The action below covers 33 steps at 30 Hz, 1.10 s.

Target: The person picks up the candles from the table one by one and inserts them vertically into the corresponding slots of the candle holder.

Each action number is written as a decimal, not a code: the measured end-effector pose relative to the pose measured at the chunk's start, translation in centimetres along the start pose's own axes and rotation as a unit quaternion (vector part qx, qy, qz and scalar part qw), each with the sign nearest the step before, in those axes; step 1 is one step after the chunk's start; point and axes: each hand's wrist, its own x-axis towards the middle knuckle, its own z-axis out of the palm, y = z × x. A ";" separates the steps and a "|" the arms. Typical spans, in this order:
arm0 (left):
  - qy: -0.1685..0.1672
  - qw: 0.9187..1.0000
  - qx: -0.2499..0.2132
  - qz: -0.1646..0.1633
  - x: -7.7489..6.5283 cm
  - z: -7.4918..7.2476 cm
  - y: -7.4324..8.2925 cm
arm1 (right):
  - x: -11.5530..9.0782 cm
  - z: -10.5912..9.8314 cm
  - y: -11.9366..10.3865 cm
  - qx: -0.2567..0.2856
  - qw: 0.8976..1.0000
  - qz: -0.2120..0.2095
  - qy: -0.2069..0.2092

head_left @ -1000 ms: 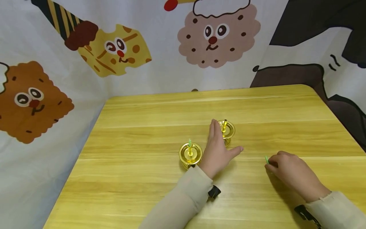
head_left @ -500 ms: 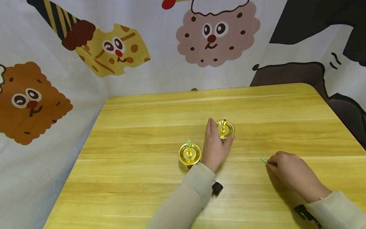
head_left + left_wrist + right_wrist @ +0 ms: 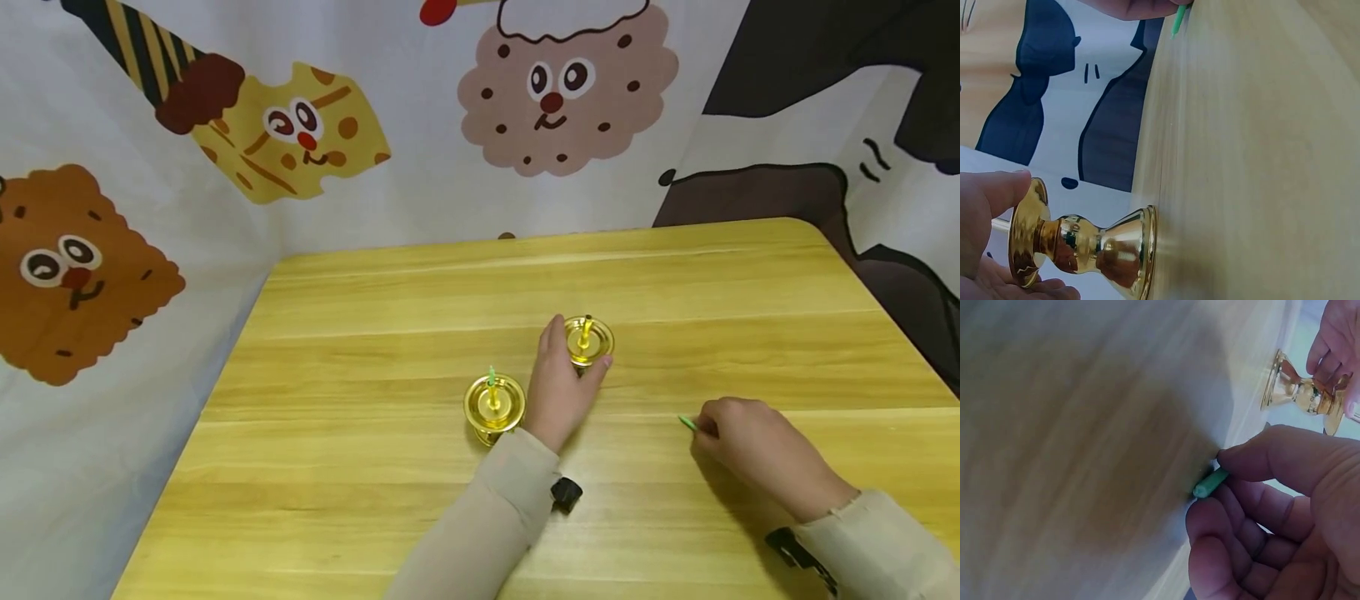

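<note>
At the table's middle, my left hand (image 3: 561,392) holds a brass candle holder (image 3: 592,342) by its dish, thumb on one side and fingers on the other. The holder's foot rests on the table in the left wrist view, and its yellow central tube has a dark top. Farther right, my right hand (image 3: 761,446) pinches a thin green candle (image 3: 1211,483) between thumb and fingers, low over the table. Just left of my left hand stands a second brass candle holder (image 3: 495,404), a small green candle (image 3: 491,377) upright in its tube.
The wooden table (image 3: 337,492) has its far edge against a white curtain (image 3: 420,200) printed with cartoon biscuits and cheese. Black camera mounts sit under both wrists, beside the light sleeves (image 3: 480,517).
My left hand has closed in on the far candle holder, the thumb drawing in to its dish. The green candle in my right hand has tilted leftward and moved slightly left.
</note>
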 end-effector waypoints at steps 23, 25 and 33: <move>-0.022 0.999 -0.031 0.018 0.1 0.0 -0.6 | 1.2 -1.2 -2.1 0.078 0.966 -0.024 0.244; -0.022 0.999 -0.028 0.019 0.1 0.0 -0.5 | 1.7 -1.2 -2.6 0.085 0.957 -0.040 0.274; -0.020 0.999 -0.021 0.017 0.1 -0.4 -0.4 | 3.7 -1.9 -5.3 0.136 0.941 -0.052 0.306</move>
